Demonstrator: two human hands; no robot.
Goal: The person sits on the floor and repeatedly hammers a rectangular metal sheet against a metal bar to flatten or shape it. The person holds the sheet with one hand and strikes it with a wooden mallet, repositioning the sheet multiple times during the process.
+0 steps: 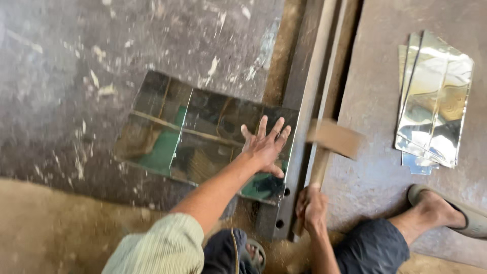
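Two hands: left hand (265,144) spread flat on mirror-bright sheet (203,134); right hand (310,207) grips wooden mallet (329,142).

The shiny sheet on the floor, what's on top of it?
The left hand lies flat on the shiny sheet, fingers spread, near the steel bar. The floor below the sheet is covered.

Mirror-bright metal sheet (203,137): rectangular, creased, lying flat on the floor, right edge against a steel bar.
Wooden mallet (327,144): blocky head over the bar, handle pointing down, blurred.
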